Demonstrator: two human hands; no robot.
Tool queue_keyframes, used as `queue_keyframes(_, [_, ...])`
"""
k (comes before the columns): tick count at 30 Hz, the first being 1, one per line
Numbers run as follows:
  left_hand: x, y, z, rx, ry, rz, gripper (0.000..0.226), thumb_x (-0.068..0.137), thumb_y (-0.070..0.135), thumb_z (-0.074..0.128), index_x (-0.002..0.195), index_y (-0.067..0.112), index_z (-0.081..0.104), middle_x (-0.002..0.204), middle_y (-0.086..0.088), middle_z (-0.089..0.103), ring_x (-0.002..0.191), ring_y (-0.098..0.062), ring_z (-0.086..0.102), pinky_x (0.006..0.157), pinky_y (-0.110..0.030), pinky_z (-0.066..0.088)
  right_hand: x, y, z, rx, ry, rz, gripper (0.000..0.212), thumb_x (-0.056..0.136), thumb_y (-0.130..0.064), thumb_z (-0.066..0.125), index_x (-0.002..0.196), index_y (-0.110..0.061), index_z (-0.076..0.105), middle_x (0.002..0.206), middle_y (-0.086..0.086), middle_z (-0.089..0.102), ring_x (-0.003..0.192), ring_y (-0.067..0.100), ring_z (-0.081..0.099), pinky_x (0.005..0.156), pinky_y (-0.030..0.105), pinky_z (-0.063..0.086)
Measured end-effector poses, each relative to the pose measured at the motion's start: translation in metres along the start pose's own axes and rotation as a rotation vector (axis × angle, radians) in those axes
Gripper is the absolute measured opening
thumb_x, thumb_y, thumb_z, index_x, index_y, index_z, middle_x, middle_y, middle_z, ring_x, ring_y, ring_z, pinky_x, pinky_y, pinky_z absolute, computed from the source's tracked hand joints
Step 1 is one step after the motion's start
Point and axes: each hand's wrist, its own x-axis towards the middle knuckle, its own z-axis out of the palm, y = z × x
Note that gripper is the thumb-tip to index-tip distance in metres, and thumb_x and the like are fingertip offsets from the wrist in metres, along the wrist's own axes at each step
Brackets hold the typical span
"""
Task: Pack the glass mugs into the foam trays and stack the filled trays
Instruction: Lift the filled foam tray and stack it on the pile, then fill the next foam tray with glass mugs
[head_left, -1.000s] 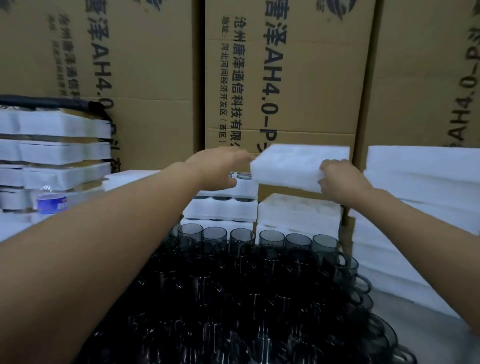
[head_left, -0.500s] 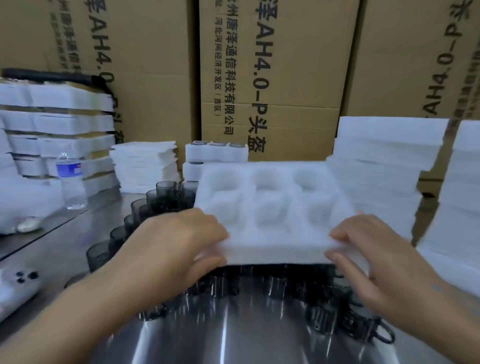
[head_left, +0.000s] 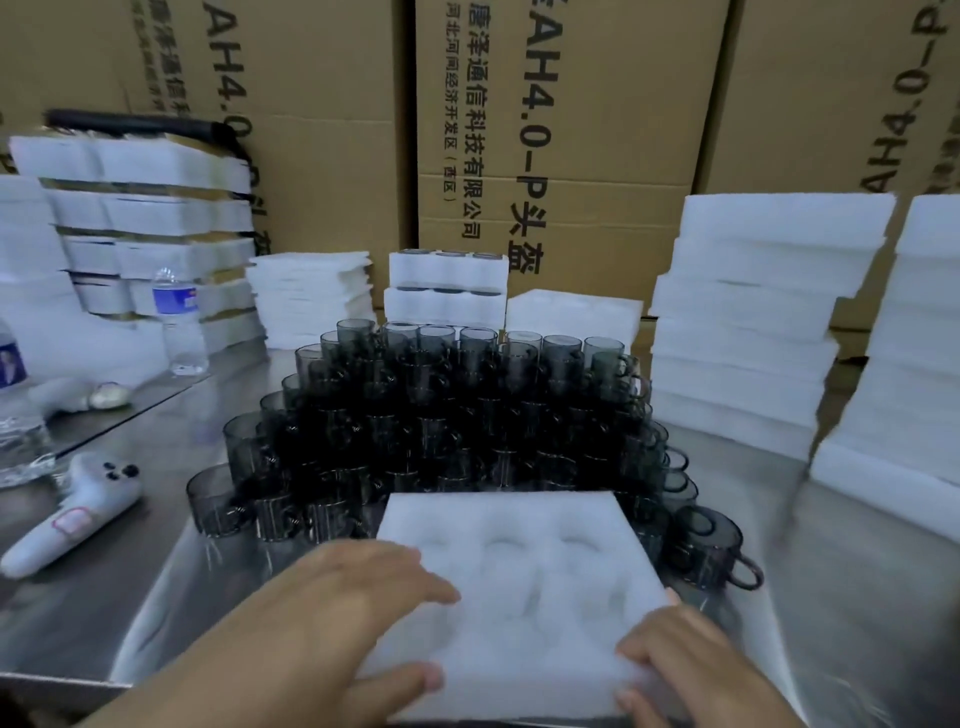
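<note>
- Nearest us, our left hand (head_left: 353, 613) lies over the near left corner of the foam tray (head_left: 524, 566). Its fingers stretch across the top and the thumb presses the near edge, so it pinches the tray.
- Our right hand (head_left: 691, 670) grips the near right corner, fingers curled round the edge.
- The tray is at the front of the steel table (head_left: 857, 597) with its round hollows facing up. We cannot tell whether it lies flat on the metal or is held just above it.
- Just behind the tray, the dark glass mugs (head_left: 457, 405) stand upright in a tight crowd, and those on the right edge turn their handles outward.
- To the left, a white controller (head_left: 72, 512) lies on the table, well apart from the mugs. Further back stands a water bottle (head_left: 179, 322).
- Behind the mugs we see two filled trays (head_left: 447, 286) stacked one on the other, mug rims showing at the top. A pile of thin foam sheets (head_left: 311, 296) is on their left.
- On the right rises a tall stack of foam trays (head_left: 748, 322), with another stack just beside it at the frame's edge.
- On the far left, foam layered with cardboard (head_left: 140, 223) is piled high.
- Printed cardboard boxes (head_left: 561, 104) form the wall behind it all.
</note>
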Motion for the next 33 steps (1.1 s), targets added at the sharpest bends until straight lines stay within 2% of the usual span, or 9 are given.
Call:
queue_keyframes(1, [-0.001,-0.001,-0.004,-0.001,-0.015,-0.016,0.041,0.087,0.069,0.021,0.093,0.058,0.060,0.093,0.043,0.055,0.099,0.019,0.047,0.090,-0.008,0.026,-0.001,0.001,0.001,0.010,-0.023,0.014,0.013,0.073,-0.031,0.069,0.072,-0.031,0.056,0.072,-0.019,0.052,0.078,-0.009,0.042,0.076,0.013,0.046])
queue_keyframes(4, [0.034,-0.006,0.008,-0.271,-0.015,0.059,0.037,0.093,0.062,0.025,0.120,0.052,0.047,0.114,0.040,0.046,0.115,0.020,0.033,0.103,-0.011,0.027,-0.001,0.003,0.005,-0.019,-0.067,0.059,0.046,0.048,-0.024,0.089,0.077,-0.032,0.055,0.072,-0.020,0.053,0.079,-0.009,0.043,0.080,0.009,0.043])
queue_keyframes(7, [0.083,-0.015,0.031,-0.386,-0.078,0.103,0.029,0.100,0.036,0.043,0.127,0.041,0.055,0.136,0.027,0.048,0.131,0.009,0.032,0.111,-0.017,0.023,0.002,-0.001,0.007,0.001,-0.003,0.045,0.024,0.054,-0.027,0.077,0.070,-0.028,0.059,0.069,-0.019,0.054,0.079,-0.008,0.043,0.089,0.014,0.040])
queue_keyframes(12, [0.127,-0.021,0.062,-0.686,-0.195,0.010,0.030,0.097,0.021,0.054,0.122,0.035,0.063,0.135,0.025,0.050,0.128,0.000,0.047,0.107,-0.019,0.036,0.010,-0.012,0.000,-0.033,-0.045,0.128,0.016,0.054,-0.037,0.069,0.065,-0.031,0.060,0.067,-0.020,0.055,0.078,-0.008,0.046,0.069,0.012,0.035])
queue_keyframes(15, [0.129,-0.018,0.078,-0.731,-0.161,0.015,0.041,0.098,0.004,0.044,0.122,0.031,0.063,0.135,0.030,0.041,0.129,-0.003,0.046,0.106,-0.023,0.039,0.015,-0.010,0.000,0.011,-0.032,0.143,0.022,0.069,-0.051,0.062,0.064,-0.030,0.062,0.063,-0.021,0.055,0.072,-0.008,0.049,0.089,0.020,0.040])
queue_keyframes(18, [0.130,-0.021,0.084,-0.664,-0.121,0.031,0.048,0.097,0.002,0.040,0.123,0.036,0.062,0.140,0.030,0.040,0.129,-0.002,0.045,0.106,-0.030,0.037,0.034,-0.005,-0.006,0.171,0.006,0.271,0.028,0.080,-0.058,0.050,0.067,-0.035,0.057,0.065,-0.024,0.053,0.075,-0.006,0.050,0.106,0.022,0.029])
queue_keyframes(22, [0.131,-0.020,0.082,-0.618,-0.121,0.074,0.050,0.095,-0.001,0.041,0.128,0.032,0.060,0.146,0.023,0.040,0.135,0.003,0.035,0.115,-0.028,0.023,0.096,0.010,-0.011,-0.005,0.099,0.334,0.029,0.087,-0.043,0.052,0.067,-0.026,0.064,0.065,-0.017,0.053,0.068,0.010,0.051,0.071,0.031,0.039])
queue_keyframes(28, [0.129,-0.020,0.077,-0.675,-0.168,0.028,0.056,0.093,-0.004,0.037,0.128,0.033,0.059,0.146,0.023,0.039,0.135,0.003,0.032,0.111,-0.023,0.028,0.183,0.048,0.017,-0.204,-0.464,0.641,0.023,0.092,-0.030,0.055,0.074,-0.015,0.058,0.073,0.000,0.060,0.069,0.021,0.056,0.071,0.033,0.039])
queue_keyframes(33, [0.128,-0.021,0.081,-0.761,-0.158,0.023,0.058,0.088,-0.008,0.039,0.124,0.032,0.062,0.139,0.023,0.047,0.130,0.005,0.039,0.109,-0.031,0.035,0.180,0.050,0.050,-0.250,-0.506,0.755,0.024,0.084,-0.016,0.062,0.067,-0.016,0.045,0.071,0.002,0.048,0.066,0.021,0.049,0.066,0.032,0.039])
